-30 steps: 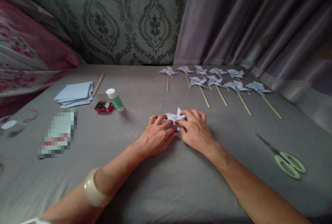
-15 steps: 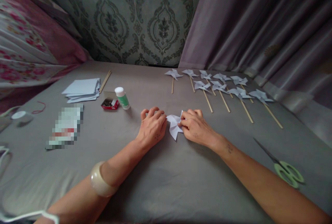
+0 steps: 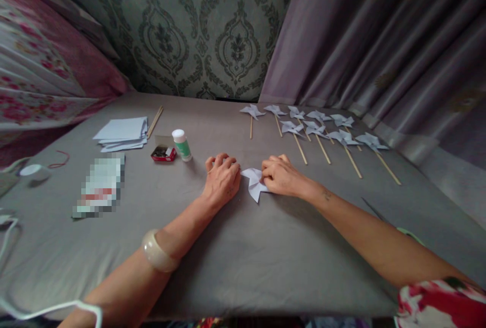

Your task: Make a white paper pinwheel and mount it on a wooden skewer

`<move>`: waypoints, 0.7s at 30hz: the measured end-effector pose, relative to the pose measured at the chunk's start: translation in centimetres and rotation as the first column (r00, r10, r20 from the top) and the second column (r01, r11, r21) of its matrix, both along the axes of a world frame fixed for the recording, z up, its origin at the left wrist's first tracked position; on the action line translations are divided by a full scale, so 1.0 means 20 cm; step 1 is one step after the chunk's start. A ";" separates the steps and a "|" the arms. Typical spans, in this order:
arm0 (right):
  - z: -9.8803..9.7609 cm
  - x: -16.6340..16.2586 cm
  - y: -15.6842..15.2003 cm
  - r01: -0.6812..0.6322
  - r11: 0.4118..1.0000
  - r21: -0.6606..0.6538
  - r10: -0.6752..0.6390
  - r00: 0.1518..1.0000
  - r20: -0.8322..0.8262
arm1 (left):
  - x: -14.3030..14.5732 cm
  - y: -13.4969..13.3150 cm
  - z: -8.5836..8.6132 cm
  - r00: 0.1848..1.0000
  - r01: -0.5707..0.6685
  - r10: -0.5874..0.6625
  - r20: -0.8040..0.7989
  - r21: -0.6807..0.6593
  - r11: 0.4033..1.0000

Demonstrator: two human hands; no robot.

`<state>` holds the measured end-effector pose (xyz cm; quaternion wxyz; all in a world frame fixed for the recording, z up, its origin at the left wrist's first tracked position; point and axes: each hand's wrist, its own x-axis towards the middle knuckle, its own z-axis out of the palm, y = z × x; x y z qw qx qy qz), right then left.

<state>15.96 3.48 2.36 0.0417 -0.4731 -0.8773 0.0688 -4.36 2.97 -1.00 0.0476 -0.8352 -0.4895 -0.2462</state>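
A white paper pinwheel [image 3: 253,182] with folded blades lies on the grey sheet between my hands, with no stick showing on it. My right hand [image 3: 281,175] is closed on its right side, fingers pressed at the middle and covering the right blades. At the left blade tip is my left hand [image 3: 222,178], its fingers curled and closed against the paper's edge; the fingertips are hidden. A pale bangle [image 3: 158,252] sits on my left forearm. Beyond my left hand stand a white-and-green glue stick [image 3: 182,146] and a small open red box [image 3: 163,154] with dark bits in it.
Several finished pinwheels on sticks [image 3: 317,129] lie at the back right. Folded white paper [image 3: 122,133] and wooden sticks [image 3: 155,122] are at the back left, a pixelated packet [image 3: 99,186] nearer. My right forearm partly covers the scissors [image 3: 374,210]. A white cable [image 3: 49,312] crosses the lower left.
The view has shifted slightly. My right forearm now covers most of the scissors, and a floral sleeve shows. The pinwheel's upper point beside my right hand is no longer visible; both hands stay at the paper.
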 end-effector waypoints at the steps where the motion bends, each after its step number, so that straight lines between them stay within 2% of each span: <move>1: -0.01 0.01 0.01 0.039 0.999 -0.033 -0.040 0.998 -0.040 | 0.00 0.00 0.00 1.000 0.001 -0.001 0.016 0.003 1.000; 6: -0.09 0.06 0.03 0.167 0.980 -0.105 -0.192 0.927 -0.323 | -0.01 0.02 -0.01 0.995 -0.024 0.021 0.092 0.035 0.999; 8: -0.11 0.08 0.02 0.214 0.968 -0.128 -0.250 0.844 -0.474 | -0.01 0.02 -0.01 0.994 -0.024 0.018 0.108 0.058 0.998; 11: -0.13 0.11 -0.01 0.299 0.934 -0.197 -0.353 0.673 -0.651 | -0.01 0.02 -0.02 0.992 -0.027 0.017 0.122 0.081 0.996; 13: -0.15 0.12 -0.03 0.317 0.915 -0.248 -0.396 0.594 -0.701 | -0.01 0.02 -0.02 0.992 -0.038 0.027 0.125 0.089 0.995; 15: -0.16 0.12 -0.05 0.312 0.912 -0.266 -0.403 0.558 -0.725 | -0.01 0.02 -0.02 0.992 -0.052 0.041 0.120 0.091 0.994; 19: -0.16 0.11 -0.07 0.412 0.890 -0.196 -0.396 0.483 -0.781 | -0.02 0.02 -0.01 0.991 -0.089 0.081 0.106 0.074 0.993; 21: -0.16 0.11 -0.10 0.462 0.874 -0.153 -0.394 0.489 -0.778 | -0.03 0.01 0.00 0.988 -0.113 0.105 0.110 0.067 0.991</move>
